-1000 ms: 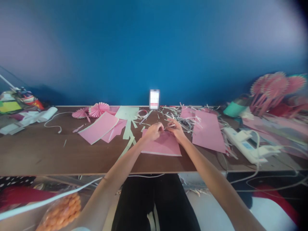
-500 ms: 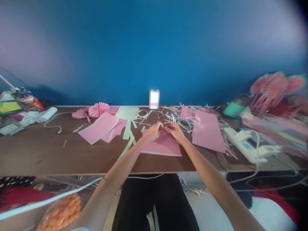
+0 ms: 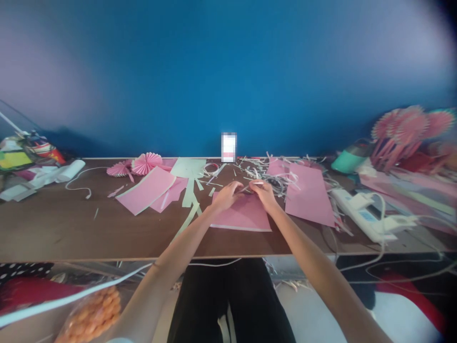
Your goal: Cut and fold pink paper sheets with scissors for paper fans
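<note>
A pink sheet of paper [image 3: 243, 216] lies in front of me, with a pale strip along its near edge. At its far edge, my left hand [image 3: 229, 195] is closed in a pinch, and its fingertips partly hide the paper. Just to the right, my right hand [image 3: 264, 194] pinches a narrow white strip [image 3: 257, 183] that sticks out over the fingers. Between the two hands runs a thin pale line, perhaps part of that strip. Both wrists rest over the sides of the pink sheet.
Left of my hands lie more pink sheets [image 3: 146, 190], pale green strips [image 3: 191, 190] and folded pink paper fans [image 3: 147, 163]. To the right are another pink sheet [image 3: 309, 195], paper scraps [image 3: 278, 183] and a white power strip [image 3: 367, 216] with cables. A blurred phone [image 3: 229, 147] stands by the wall.
My hands have moved slightly apart, the right one shifting to the right. The white strip now shows at the right fingers, and the pink sheet has slid a little right.
</note>
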Demonstrator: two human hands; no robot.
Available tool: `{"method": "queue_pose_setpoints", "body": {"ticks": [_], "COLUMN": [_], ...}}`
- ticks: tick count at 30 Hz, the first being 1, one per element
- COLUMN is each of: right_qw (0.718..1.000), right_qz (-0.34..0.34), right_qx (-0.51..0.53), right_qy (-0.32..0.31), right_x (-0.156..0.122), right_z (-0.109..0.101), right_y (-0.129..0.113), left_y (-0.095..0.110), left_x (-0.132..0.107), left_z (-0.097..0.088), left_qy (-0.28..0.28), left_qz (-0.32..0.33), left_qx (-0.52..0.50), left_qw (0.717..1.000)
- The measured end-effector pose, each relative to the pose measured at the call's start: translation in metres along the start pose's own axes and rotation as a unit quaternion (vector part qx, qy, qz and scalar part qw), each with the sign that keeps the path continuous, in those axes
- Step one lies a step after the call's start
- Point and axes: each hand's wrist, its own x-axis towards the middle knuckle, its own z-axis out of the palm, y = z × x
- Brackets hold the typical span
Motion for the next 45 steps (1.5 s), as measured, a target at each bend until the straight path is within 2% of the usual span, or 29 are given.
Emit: {"method": "queue_pose_setpoints", "body": {"ticks": [8,15,20,25,31,37,45], "right_qw": [0.999,0.999,0.999,1.0,0.995,0.991,0.985], "right_qz": [-0.003,0.027,0.021,0.0,-0.02,-0.017,-0.014], "right_qx": [0.053,0.039,0.018,0.024,-0.027,-0.02,-0.019], "right_qy": [0.001,-0.02,-0.029,-0.017,-0.097,-0.134,-0.171], "right_x": [0.002,0.0,0.0,0.0,-0.004,-0.003,-0.005], "right_z": [-0.001,0.001,0.003,0.0,-0.001,0.0,-0.003], "right_y": [0.004,0.0,0.002,0.0,-0.005,-0.003,-0.008], "left_y": [0.003,0.007,0.008,0.007,0.003,0.004,0.005], "left_x": [0.0,0.001,0.001,0.0,-0.001,0.0,-0.001], "left_z": [-0.001,0.0,0.001,0.0,0.003,0.001,0.0], "left_qy": [0.02,0.008,0.008,0.01,-0.009,-0.004,0.002], "left_qz": [0.006,0.01,0.025,-0.005,-0.028,-0.039,-0.022], "left_qx": [0.011,0.001,-0.011,-0.012,0.02,0.04,0.034], "left_qw": [1.0,1.0,1.0,1.0,0.999,0.998,0.999]}}
